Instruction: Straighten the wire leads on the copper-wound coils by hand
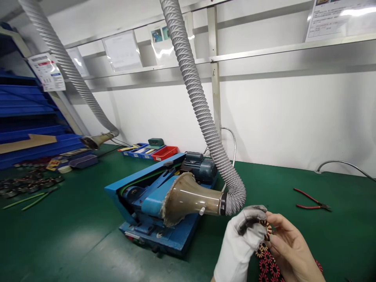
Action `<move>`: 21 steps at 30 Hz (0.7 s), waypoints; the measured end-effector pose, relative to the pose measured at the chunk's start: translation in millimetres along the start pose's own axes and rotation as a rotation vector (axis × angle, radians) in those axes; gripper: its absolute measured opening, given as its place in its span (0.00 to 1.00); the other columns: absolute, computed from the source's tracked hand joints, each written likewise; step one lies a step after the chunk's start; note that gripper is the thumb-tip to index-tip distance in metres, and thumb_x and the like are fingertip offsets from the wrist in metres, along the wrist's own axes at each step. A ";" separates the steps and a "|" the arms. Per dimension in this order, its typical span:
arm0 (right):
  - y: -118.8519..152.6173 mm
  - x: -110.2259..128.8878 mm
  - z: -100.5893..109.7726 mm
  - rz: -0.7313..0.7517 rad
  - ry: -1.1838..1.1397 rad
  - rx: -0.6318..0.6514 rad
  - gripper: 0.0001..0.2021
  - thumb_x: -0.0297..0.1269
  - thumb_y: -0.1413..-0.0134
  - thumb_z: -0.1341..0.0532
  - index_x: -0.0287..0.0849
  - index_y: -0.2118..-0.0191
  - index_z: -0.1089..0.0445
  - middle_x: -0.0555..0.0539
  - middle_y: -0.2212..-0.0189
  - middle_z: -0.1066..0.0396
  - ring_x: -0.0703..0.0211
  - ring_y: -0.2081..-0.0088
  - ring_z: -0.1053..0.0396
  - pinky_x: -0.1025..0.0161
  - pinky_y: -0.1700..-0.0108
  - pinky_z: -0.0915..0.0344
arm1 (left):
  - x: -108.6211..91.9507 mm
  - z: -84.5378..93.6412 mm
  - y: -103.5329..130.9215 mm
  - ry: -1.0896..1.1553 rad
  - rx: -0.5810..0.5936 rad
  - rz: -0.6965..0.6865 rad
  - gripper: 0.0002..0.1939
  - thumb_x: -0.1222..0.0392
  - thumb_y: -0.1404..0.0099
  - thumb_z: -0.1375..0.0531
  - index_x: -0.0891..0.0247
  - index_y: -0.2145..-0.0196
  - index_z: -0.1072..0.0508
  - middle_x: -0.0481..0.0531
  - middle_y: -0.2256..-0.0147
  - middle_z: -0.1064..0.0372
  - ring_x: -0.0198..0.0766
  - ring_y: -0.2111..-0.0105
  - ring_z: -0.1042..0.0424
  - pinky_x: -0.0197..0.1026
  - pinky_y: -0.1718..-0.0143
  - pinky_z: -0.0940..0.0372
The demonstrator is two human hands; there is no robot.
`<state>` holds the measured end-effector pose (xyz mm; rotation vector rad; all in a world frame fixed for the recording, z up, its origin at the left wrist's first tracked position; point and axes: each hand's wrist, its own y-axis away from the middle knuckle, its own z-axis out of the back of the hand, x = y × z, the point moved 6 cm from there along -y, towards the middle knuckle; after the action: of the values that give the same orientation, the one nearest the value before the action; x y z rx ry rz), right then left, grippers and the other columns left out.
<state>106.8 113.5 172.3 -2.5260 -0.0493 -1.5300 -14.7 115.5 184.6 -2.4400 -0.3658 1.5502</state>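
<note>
My left hand (243, 239), in a white glove with grey fingertips, and my bare right hand (289, 248) meet at the lower right. Both pinch a small round copper-wound coil (266, 227) at the top of a hanging string of several red and copper coils (268, 266). The string drops below the frame's lower edge. Just left of my hands stands a blue belt grinder (152, 203) with a brownish funnel hood (188, 197) on a grey ribbed hose (202, 117).
Red-handled pliers (313, 201) lie on the green bench mat (73, 235) to the right. A second hose and nozzle (94, 140) hang at left over dark parts (29, 182) and green sticks. Small red and blue bins (152, 152) sit by the wall. Blue shelving (26, 117) stands far left.
</note>
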 end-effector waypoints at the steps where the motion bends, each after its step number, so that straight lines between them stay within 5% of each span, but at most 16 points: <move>1: 0.7 0.2 -2.0 -0.024 -0.003 0.009 0.15 0.44 0.58 0.25 0.45 0.63 0.21 0.41 0.60 0.23 0.49 0.60 0.25 0.60 0.60 0.27 | -3.4 1.8 -0.9 -0.038 0.007 -0.011 0.14 0.49 0.46 0.30 0.64 0.69 0.18 0.61 0.61 0.20 0.48 0.58 0.22 0.44 0.55 0.29; 9: 5.9 -7.6 -16.7 -0.205 -0.169 0.127 0.16 0.45 0.58 0.25 0.47 0.62 0.21 0.44 0.67 0.23 0.53 0.65 0.25 0.60 0.63 0.28 | -16.5 7.8 2.9 -0.060 -0.017 -0.141 0.10 0.53 0.47 0.29 0.62 0.75 0.19 0.55 0.68 0.20 0.42 0.65 0.23 0.38 0.61 0.29; 17: 4.5 -14.8 -17.3 -0.279 -0.305 0.196 0.15 0.40 0.58 0.24 0.43 0.63 0.22 0.45 0.68 0.24 0.58 0.68 0.27 0.62 0.62 0.29 | -17.6 17.5 8.5 0.281 -0.198 -0.152 0.09 0.52 0.47 0.29 0.58 0.72 0.19 0.51 0.67 0.19 0.43 0.63 0.21 0.41 0.56 0.27; 21: 2.0 -14.9 -16.2 -0.289 -0.382 0.184 0.14 0.37 0.55 0.24 0.42 0.61 0.22 0.45 0.66 0.23 0.60 0.68 0.26 0.63 0.62 0.29 | -33.2 32.2 13.4 0.110 -0.233 -0.286 0.02 0.57 0.43 0.30 0.55 0.71 0.19 0.46 0.67 0.20 0.35 0.62 0.22 0.31 0.56 0.30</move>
<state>85.9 109.7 166.2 -2.7036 -0.6013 -1.0393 -56.5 93.8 195.2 -2.4904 -0.8757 1.3111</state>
